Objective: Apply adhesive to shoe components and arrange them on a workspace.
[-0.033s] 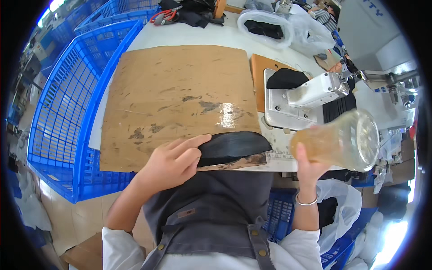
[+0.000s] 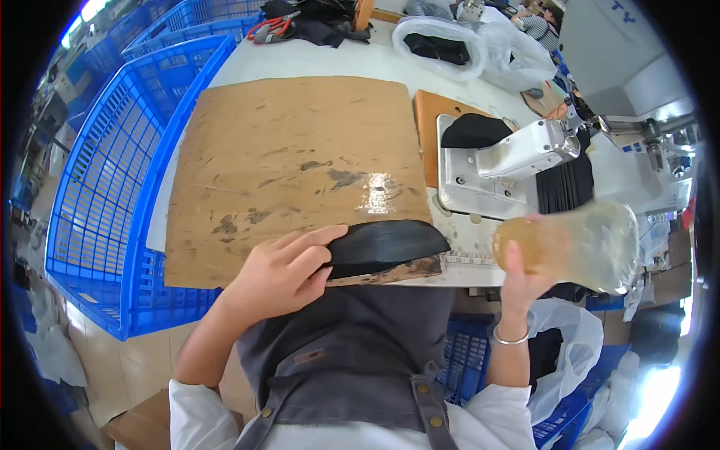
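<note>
My left hand (image 2: pixel 281 274) grips the left end of a glossy black curved piece (image 2: pixel 390 246). Its index finger lies along the top, and the thumb is near the lower edge. That piece rests at the near right edge of a stained cardboard sheet (image 2: pixel 300 127), over a strip smeared dark. Off the table's front edge, to the right, my right hand (image 2: pixel 525 281) is wrapped round the narrower, amber-tinted end of a clear bottle (image 2: pixel 592 244). The bottle's wide clear end points right. Some of the right fingers are hidden behind it.
A white sewing machine (image 2: pixel 525 150) with black fabric (image 2: pixel 474 131) stands right of the cardboard. Blue crates (image 2: pixel 142 225) flank the table's left. Red-handled scissors (image 2: pixel 271 28) and white plastic bags (image 2: pixel 439 49) lie at the back. Another person (image 2: pixel 540 30) sits at far right.
My right hand and the bottle have shifted slightly right and a little downward. The left hand keeps its hold on the black piece.
</note>
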A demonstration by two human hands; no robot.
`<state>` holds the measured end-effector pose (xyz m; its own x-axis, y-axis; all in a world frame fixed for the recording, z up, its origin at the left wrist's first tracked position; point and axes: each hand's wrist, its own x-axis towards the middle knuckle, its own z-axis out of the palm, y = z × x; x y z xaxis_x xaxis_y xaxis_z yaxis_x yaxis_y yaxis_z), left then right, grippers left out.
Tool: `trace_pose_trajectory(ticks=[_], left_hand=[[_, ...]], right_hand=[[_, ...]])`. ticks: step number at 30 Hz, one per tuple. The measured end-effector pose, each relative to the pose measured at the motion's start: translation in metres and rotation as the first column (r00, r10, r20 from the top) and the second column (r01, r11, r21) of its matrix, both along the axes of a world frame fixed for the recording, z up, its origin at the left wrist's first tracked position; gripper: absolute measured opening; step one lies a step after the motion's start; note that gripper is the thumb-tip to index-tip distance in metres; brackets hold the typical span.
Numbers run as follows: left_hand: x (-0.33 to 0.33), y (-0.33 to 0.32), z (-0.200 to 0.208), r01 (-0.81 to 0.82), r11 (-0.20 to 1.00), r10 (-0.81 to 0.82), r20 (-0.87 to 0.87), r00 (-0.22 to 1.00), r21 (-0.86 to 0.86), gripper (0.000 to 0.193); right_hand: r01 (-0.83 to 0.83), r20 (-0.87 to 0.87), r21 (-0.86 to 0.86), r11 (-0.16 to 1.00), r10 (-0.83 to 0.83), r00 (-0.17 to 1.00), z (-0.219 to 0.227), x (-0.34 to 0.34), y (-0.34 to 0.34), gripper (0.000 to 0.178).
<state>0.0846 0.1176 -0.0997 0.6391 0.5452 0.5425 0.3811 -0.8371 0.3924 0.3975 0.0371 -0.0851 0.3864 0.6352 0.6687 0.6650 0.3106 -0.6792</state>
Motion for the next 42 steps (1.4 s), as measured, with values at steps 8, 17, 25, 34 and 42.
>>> trace_pose_trajectory(ticks=[8, 17, 25, 34, 42], left_hand=[[0.039, 0.007, 0.053, -0.051, 0.988, 0.045, 0.043, 0.998, 0.148, 0.029], [0.090, 0.023, 0.064, 0.115, 0.987, -0.155, -0.436, 0.887, -0.115, 0.059], [0.088, 0.032, 0.063, 0.149, 0.964, -0.223, -0.369, 0.902, -0.218, 0.044], [0.088, 0.028, 0.064, 0.015, 0.936, -0.087, -0.189, 0.978, -0.352, 0.024], [0.071, 0.032, 0.061, 0.008, 0.916, -0.043, -0.080, 0.996, -0.402, 0.015]], right_hand=[[-0.026, -0.763, 0.457, 0.889, 0.407, 0.501, -0.023, 0.028, -0.011, 0.063], [-0.297, -0.810, 0.338, 0.893, 0.437, 0.392, -0.051, 0.010, -0.005, 0.069], [-0.326, -0.810, 0.344, 0.880, 0.454, 0.371, -0.049, 0.010, -0.004, 0.071], [-0.576, -0.715, 0.607, 0.547, 0.692, -0.097, -0.036, -0.015, -0.006, 0.082], [-0.641, -0.763, 0.518, 0.566, 0.644, -0.048, -0.030, -0.035, 0.010, 0.079]])
